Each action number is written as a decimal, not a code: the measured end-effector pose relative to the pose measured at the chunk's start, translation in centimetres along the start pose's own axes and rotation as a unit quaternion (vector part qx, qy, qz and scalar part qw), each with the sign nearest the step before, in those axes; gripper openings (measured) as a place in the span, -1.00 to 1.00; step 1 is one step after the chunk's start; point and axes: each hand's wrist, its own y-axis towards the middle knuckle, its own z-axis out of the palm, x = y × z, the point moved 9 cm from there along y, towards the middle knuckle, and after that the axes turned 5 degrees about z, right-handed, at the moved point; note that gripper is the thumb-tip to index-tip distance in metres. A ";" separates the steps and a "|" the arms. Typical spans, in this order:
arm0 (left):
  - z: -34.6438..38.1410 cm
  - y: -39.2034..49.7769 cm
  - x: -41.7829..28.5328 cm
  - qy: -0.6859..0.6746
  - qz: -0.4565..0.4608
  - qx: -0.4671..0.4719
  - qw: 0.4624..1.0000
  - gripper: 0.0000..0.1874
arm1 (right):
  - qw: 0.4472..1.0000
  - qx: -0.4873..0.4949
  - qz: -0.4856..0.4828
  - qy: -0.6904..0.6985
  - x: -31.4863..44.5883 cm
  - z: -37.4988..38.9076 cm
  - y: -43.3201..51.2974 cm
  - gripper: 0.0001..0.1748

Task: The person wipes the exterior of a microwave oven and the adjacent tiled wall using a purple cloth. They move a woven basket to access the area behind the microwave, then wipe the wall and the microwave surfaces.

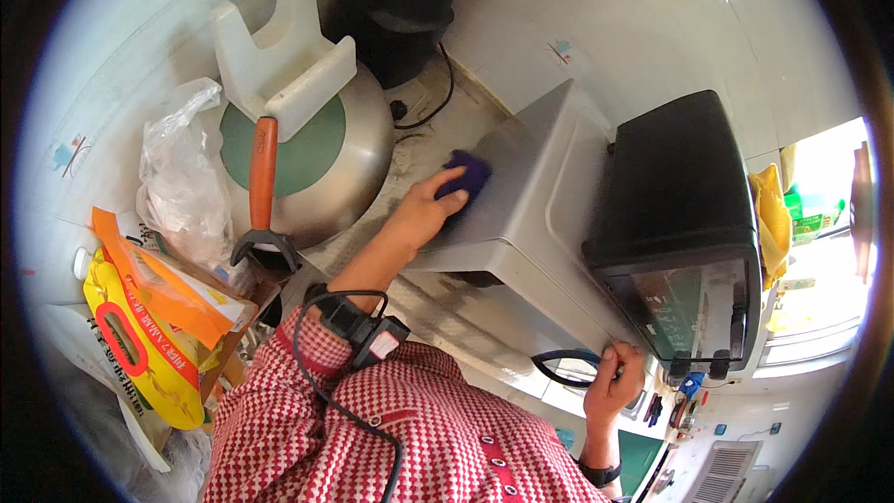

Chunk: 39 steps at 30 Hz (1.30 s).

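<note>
My left hand (434,206) grips a dark purple cloth (466,171) and presses it against the grey metal casing (520,154) of a box-shaped appliance, likely a microwave oven. A black strap with a small device and a cable circles that wrist. At the appliance's front edge is my right hand (616,381), thumb and fingers curled against the edge; whether they grip it I cannot tell. Beside those fingers shows a black oval loop (567,368). A black toaster oven (674,188) with a glass door stands against the grey casing, close to my right hand.
A steel pan (370,147) with an orange handle (262,168) bears a white stand (307,91). Left of it are a clear plastic bag (185,175) and a yellow package (140,349). A black appliance (401,21) with a cable stands behind. A yellow cloth (772,223) hangs by the window.
</note>
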 end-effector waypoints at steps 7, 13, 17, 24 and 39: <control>4.9 3.0 -8.8 0.088 0.169 0.137 0.972 -0.45 | 0.999 0.008 -0.036 -0.031 0.3 -0.1 -0.1 -0.93; 0.6 3.1 -1.2 0.191 0.015 0.005 0.981 -0.42 | 1.000 0.006 -0.010 -0.001 -0.2 0.1 -0.3 -0.89; 2.9 2.4 -5.5 0.135 0.091 0.112 0.980 -0.39 | 1.000 -0.008 -0.012 -0.003 -0.2 0.1 -0.2 -0.92; 7.9 8.6 -12.5 0.162 0.176 0.183 0.954 -0.47 | 0.999 0.003 -0.037 -0.011 0.7 -0.2 -0.3 -0.93; 5.5 9.3 -7.6 0.258 -0.088 0.308 0.911 -0.39 | 0.999 -0.033 -0.014 -0.002 0.1 -0.3 -0.7 -0.90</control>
